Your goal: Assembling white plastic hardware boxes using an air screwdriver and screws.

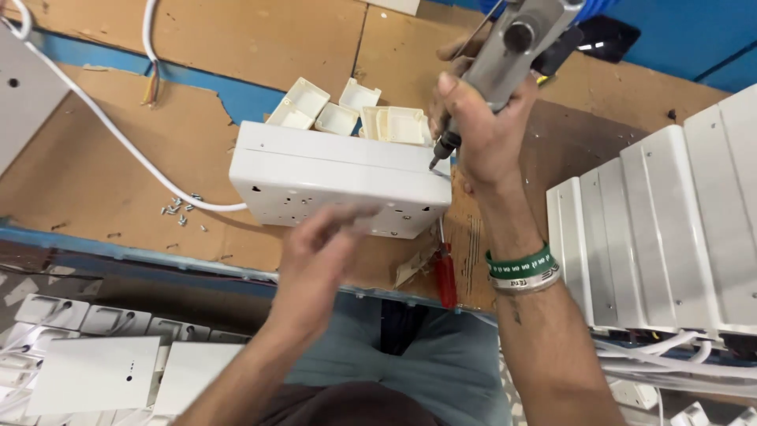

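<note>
I see the white box (339, 185) near the table's (102, 181) front edge; right hand (481, 126) clenches the driver (505, 55) on its corner, left hand (319, 248) spread against its front.

White box (339, 177), grey power screwdriver (512, 47), red-handled screwdriver (446, 276), green-and-white wristbands (522, 268).

The left hand (319, 244) at lower centre is motion-blurred, its fingertips indistinct. The grey metal powered screwdriver (505, 59) is cut off by the top edge. Small silver screws (180, 209) at left are too tiny to count.
</note>
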